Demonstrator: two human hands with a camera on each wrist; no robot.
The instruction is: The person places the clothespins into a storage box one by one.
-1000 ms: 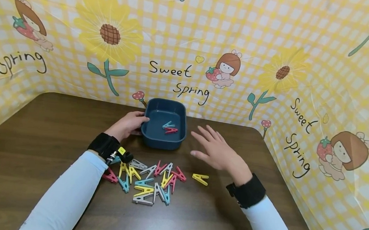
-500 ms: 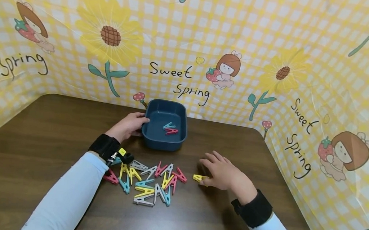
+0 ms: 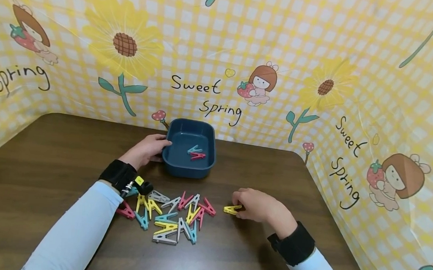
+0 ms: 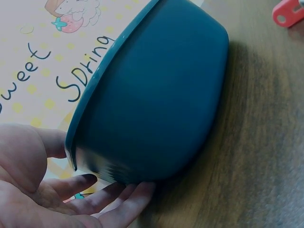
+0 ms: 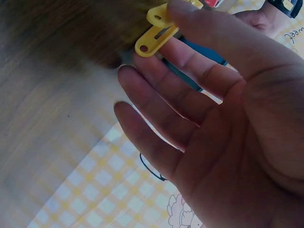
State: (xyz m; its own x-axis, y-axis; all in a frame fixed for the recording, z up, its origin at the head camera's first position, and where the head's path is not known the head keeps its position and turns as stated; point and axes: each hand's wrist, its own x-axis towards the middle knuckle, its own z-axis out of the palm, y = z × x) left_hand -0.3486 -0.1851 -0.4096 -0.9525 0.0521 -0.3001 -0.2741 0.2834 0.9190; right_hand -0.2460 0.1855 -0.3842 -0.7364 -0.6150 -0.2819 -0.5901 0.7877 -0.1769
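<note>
My left hand holds the left side of a dark blue plastic box. In the left wrist view the thumb lies at the box's rim and the fingers touch its outer wall. A light blue clothespin and a red clothespin lie inside the box. To the right of the loose clothespins, my right hand pinches a yellow clothespin at table level. Seen from the right wrist, its handle ends sit between thumb and index finger, with the other fingers loosely bent.
Several red, yellow, blue and grey clothespins lie scattered on the brown wooden table, in front of the box. A yellow checked cloth with printed flowers and figures stands behind the table and along its sides.
My right hand has come down and toward me from beside the box, and its fingers have closed on the yellow clothespin. The left hand stays at the box.
</note>
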